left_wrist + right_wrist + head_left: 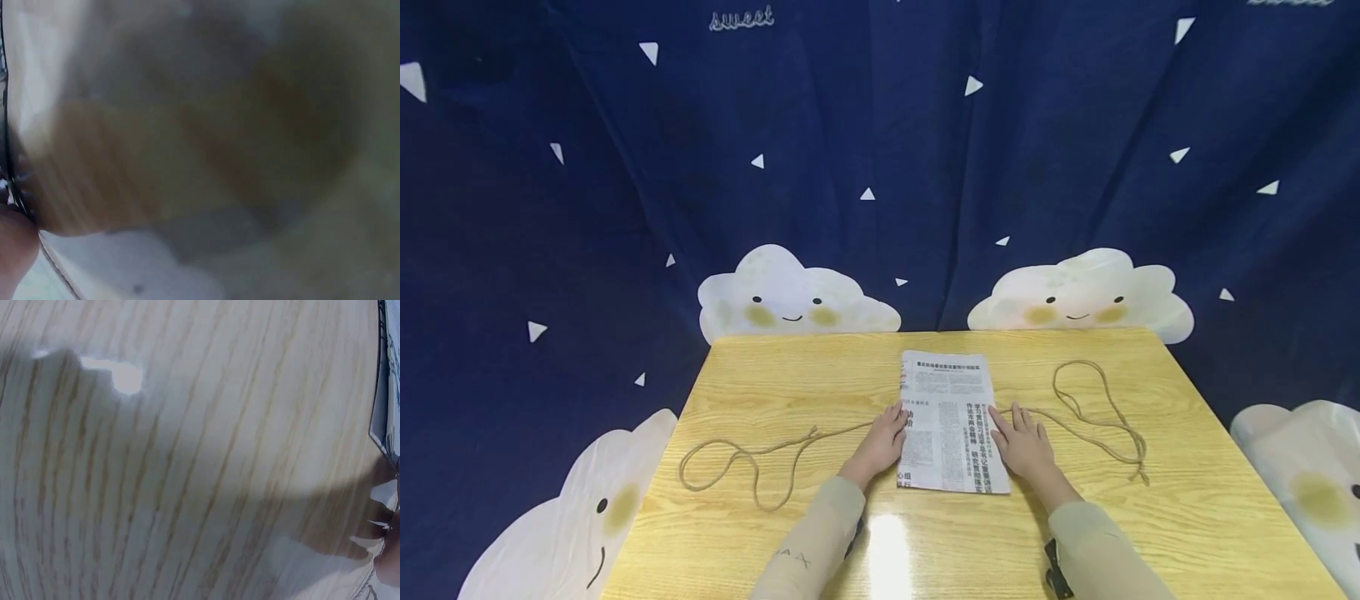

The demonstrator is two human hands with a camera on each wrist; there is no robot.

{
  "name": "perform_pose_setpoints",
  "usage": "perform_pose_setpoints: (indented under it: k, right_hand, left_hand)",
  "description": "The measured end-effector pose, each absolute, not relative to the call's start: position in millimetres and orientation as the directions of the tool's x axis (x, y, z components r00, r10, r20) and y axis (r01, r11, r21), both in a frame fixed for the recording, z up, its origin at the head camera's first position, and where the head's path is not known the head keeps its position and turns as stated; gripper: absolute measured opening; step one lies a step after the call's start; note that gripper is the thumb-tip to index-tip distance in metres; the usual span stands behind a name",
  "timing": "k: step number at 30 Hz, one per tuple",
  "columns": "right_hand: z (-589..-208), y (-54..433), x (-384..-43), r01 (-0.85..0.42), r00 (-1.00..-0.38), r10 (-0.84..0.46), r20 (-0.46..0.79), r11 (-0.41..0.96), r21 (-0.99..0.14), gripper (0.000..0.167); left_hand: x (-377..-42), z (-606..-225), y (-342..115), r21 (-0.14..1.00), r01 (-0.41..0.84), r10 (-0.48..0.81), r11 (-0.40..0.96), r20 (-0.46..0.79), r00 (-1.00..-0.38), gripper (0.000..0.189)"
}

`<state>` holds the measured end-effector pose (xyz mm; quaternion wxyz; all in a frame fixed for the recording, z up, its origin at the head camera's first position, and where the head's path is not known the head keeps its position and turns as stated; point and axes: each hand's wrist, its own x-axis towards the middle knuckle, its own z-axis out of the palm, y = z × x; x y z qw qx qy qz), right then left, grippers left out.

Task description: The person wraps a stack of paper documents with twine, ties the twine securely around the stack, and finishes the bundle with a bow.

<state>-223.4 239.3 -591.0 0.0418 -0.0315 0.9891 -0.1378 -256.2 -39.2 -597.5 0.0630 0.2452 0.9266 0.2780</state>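
A folded newspaper (951, 442) lies flat near the middle of the wooden table, its long sides running away from me. A thin brown rope (741, 452) comes out from its left side in a loose loop, and rope (1093, 439) also trails out on the right. Whether it is one piece beneath the paper is hidden. My left hand (882, 439) touches the paper's left edge with its fingers extended. At the right edge rests my right hand (1024, 446), fingers spread, thumb side by the paper. The right wrist view catches only fingertips (389, 556) beside the newspaper's edge (392, 381).
The pale wooden table (790, 375) reaches back to a dark blue curtain (820, 125) printed with white triangles and smiling clouds. Light glares off the tabletop between the forearms. Most of the left wrist view is blurred.
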Motion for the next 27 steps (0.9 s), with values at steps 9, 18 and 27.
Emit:
perform_pose_setpoints:
  k: [9,18,27]
  right_hand:
    - [-589.6,241.3,-230.0,-0.031,-0.991,-0.067,-0.119,0.959,-0.281,0.048]
    - [-583.7,236.5,-234.8,0.026,-0.985,-0.019,-0.17,0.966,-0.258,0.048]
    - [-587.8,233.3,-237.2,0.044,-0.987,0.0,-0.159,0.959,-0.279,0.049]
  left_hand:
    - [-271.6,-598.9,-45.3,0.712,0.344,0.478,0.612,0.013,-0.878,0.045]
    - [-277.4,-592.1,-50.7,0.726,0.378,0.51,0.575,0.044,-0.859,0.046]
    - [-283.2,-591.4,-47.6,0.717,0.353,0.492,0.601,0.017,-0.871,0.045]
